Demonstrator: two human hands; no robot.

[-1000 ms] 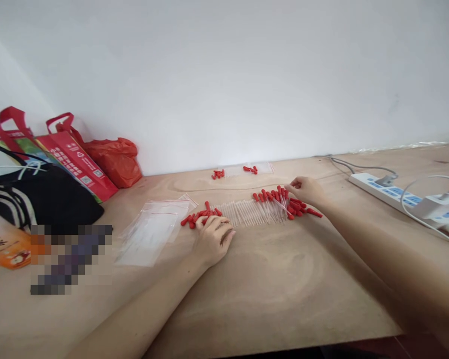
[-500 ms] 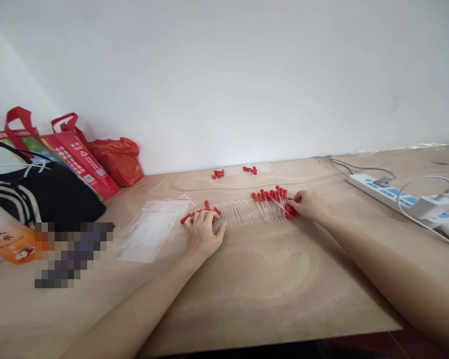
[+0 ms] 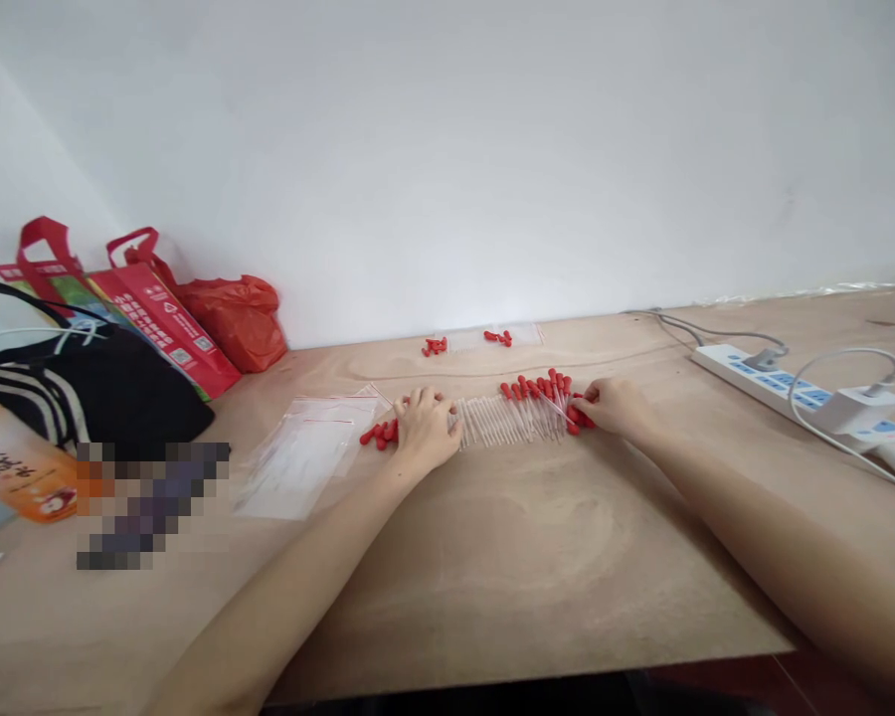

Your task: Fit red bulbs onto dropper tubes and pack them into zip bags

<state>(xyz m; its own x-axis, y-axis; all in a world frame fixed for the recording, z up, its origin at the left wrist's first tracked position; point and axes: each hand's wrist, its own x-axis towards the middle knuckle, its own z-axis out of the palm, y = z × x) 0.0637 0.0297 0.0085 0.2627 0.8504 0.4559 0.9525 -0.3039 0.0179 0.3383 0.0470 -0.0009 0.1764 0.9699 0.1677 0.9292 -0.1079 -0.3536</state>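
A row of thin clear tubes (image 3: 492, 422) lies side by side on the wooden table. My left hand (image 3: 427, 428) rests over the row's left end, palm down, its fingertips curled and what lies under them hidden. Loose red rubber bulbs (image 3: 380, 435) sit just left of that hand. At the right end, several tubes carry red bulbs (image 3: 537, 385) on their far ends. My right hand (image 3: 604, 406) has thumb and fingers pinched at a red bulb (image 3: 582, 420) there, beside a slanted tube.
Clear zip bags (image 3: 298, 457) lie on the left. Behind are more red bulbs (image 3: 434, 347) and another bag (image 3: 466, 339). Shopping bags (image 3: 171, 318) and a black bag (image 3: 111, 393) stand left; a power strip (image 3: 768, 380) with cables lies right.
My left hand has moved a little right and away from me, uncovering red bulbs on its left. My right hand has barely moved.
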